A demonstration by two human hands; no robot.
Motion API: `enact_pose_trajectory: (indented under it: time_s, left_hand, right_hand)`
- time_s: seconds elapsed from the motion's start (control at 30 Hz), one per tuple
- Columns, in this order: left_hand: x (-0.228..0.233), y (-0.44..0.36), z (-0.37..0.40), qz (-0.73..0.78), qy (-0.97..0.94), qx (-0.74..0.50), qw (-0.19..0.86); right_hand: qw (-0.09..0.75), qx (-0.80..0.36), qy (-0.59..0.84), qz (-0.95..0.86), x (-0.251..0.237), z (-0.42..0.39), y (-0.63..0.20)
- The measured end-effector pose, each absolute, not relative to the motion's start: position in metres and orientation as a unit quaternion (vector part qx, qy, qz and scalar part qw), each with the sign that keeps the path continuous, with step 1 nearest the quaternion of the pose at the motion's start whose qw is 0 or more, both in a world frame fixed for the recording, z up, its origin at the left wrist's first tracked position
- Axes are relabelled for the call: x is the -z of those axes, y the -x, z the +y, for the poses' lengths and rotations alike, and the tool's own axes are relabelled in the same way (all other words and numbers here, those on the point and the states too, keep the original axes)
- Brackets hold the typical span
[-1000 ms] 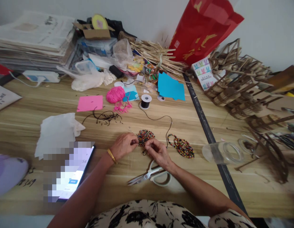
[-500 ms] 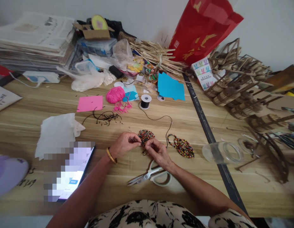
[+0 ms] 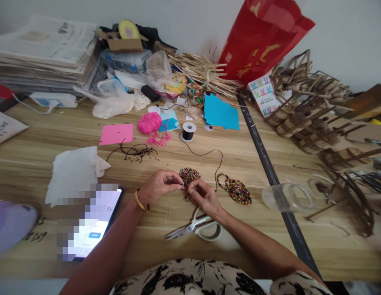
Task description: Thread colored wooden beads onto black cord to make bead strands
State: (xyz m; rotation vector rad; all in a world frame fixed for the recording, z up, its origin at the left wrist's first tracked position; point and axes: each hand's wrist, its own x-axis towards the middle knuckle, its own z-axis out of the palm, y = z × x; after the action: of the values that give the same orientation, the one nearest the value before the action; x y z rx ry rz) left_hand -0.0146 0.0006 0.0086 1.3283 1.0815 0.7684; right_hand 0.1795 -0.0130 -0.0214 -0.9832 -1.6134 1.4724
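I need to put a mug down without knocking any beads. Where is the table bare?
Bare wood lies between the white cloth and the left hand, and near the front edge right of the scissors. It is crowded along the wall, around the pink yarn, and by the wooden pieces past the dark strip.

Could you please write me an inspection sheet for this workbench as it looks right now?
Surface: wooden table, a dark strip across it.
Job's things: round bead mat pinched at its near edge by both hands; second bead piece to its right; scissors lying near.
Clutter: pink yarn, pink paper, blue paper, white cloth, clear jar on its side.
Hands: left hand and right hand meet at the mat.
Cables: black cord from spool to the beads.
Surroundings: newspaper stack, red bag, wooden pieces.
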Motion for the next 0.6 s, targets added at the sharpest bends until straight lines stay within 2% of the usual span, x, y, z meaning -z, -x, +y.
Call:
enact_pose_trajectory:
  time_s: [0.6]
  left_hand:
    - [-0.0070, 0.0145, 0.0013, 0.458, -0.584, -0.324, 0.587]
  right_hand:
    - [0.363, -0.580, 0.381, -0.622, 0.0202, -0.0127, -0.1790]
